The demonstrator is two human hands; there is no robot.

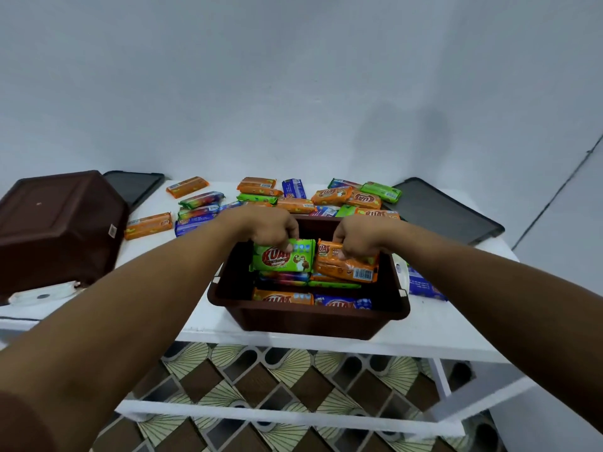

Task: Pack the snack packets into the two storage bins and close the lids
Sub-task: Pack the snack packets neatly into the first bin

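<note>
Left hand [273, 229] grips green packet [283, 256], right hand [358, 239] grips orange packet [346, 265], both over open brown bin [306, 313] on counter [437, 324]. Filling stage; next lower, release, fetch loose packets [329, 196].

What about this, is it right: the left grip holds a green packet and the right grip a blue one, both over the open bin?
Not quite. The right grip holds an orange packet, not a blue one, as the head view shows. The left grip does hold a green packet, and both are over the open bin.
</note>
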